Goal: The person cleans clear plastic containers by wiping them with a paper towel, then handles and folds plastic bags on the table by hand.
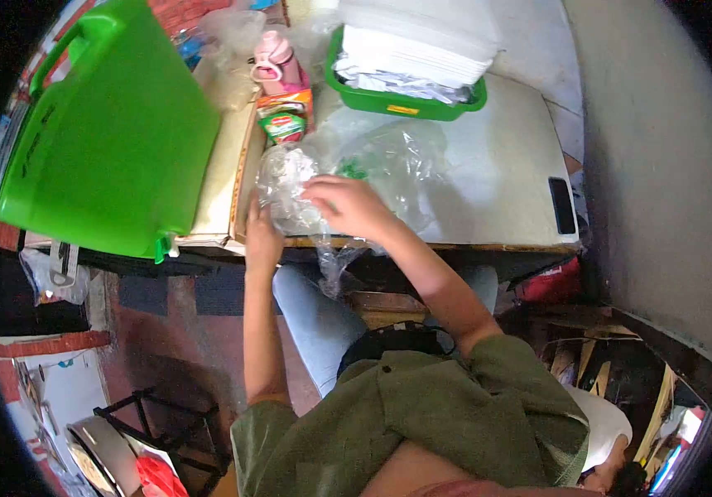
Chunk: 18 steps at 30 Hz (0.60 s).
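A clear plastic bag (290, 207) with crumpled white pieces (295, 168) in it lies at the table's front edge. My left hand (263, 234) is at the bag's left side, its fingers against the plastic and partly hidden. Over the bag's right side, my right hand (349, 205) has its fingers bent inward beside the white pieces; what lies between the fingertips is too small to tell. Just right of it spreads a larger clear plastic sheet or bag (410, 166) with a green patch. A strip of clear plastic (333, 269) hangs over the edge between my knees.
A big green plastic jug (116, 141) with a tap stands at the left. Behind the bag are colourful packets (284, 124) and a pink bottle (276, 66). A green basin (406, 103) holds stacked white foam containers (416, 54). A phone (562, 205) lies at the right edge.
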Tool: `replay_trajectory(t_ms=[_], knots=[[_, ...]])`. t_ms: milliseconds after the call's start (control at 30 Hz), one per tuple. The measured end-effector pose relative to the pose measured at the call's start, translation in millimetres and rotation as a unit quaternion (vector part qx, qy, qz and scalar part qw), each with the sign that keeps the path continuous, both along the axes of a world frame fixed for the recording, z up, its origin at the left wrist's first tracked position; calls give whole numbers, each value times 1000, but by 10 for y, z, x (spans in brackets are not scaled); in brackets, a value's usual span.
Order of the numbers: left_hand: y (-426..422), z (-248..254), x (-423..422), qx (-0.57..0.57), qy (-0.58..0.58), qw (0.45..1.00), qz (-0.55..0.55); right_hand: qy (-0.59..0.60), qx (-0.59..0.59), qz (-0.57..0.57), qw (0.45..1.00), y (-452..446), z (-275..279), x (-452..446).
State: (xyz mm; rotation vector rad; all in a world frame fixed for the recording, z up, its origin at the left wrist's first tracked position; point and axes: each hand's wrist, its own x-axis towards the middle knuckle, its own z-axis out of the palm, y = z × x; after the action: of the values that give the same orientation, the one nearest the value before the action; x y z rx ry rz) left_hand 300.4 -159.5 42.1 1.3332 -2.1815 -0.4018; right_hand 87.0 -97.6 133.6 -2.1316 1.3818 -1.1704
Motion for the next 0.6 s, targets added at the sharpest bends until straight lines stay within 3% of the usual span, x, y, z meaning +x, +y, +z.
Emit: replay_trajectory(t_ms=[67, 133, 167, 200, 267, 333, 367, 433, 467, 533, 600], knots=[[164, 283, 46, 0, -11, 1000, 13, -131, -32, -202, 970, 478, -175, -457], [426, 638, 10, 66, 66, 993, 69, -182, 60, -399, 896, 866, -368, -886], [528, 640, -20, -38, 15, 992, 117, -182, 62, -400, 896, 879, -610, -1000], [709, 802, -190, -124, 11, 978, 168, -197, 124, -374, 898, 858, -917, -1122], [1012, 901, -540, -141, 66, 983, 97, -213, 191, -344, 894, 782, -1079, -1229], [1246, 863, -1002, -88, 95, 990, -61, -385, 343, -211, 831, 572, -961, -1171], [1361, 861, -1223, -98, 46, 992, -66, -384, 346, -206, 831, 507, -887, -1165], [1340, 812, -1417, -113, -5, 991, -64, -536, 301, -129, 778, 381, -627, -1138], [1269, 755, -1467, -125, 36, 991, -38, -537, 302, -125, 778, 398, -475, -1114], [1126, 742, -1471, -136, 73, 988, -17, -579, 239, 19, 779, 522, -57, -1025], [954, 805, -1278, -37, 241, 969, -20, -569, 244, 47, 784, 553, 88, -1060]])
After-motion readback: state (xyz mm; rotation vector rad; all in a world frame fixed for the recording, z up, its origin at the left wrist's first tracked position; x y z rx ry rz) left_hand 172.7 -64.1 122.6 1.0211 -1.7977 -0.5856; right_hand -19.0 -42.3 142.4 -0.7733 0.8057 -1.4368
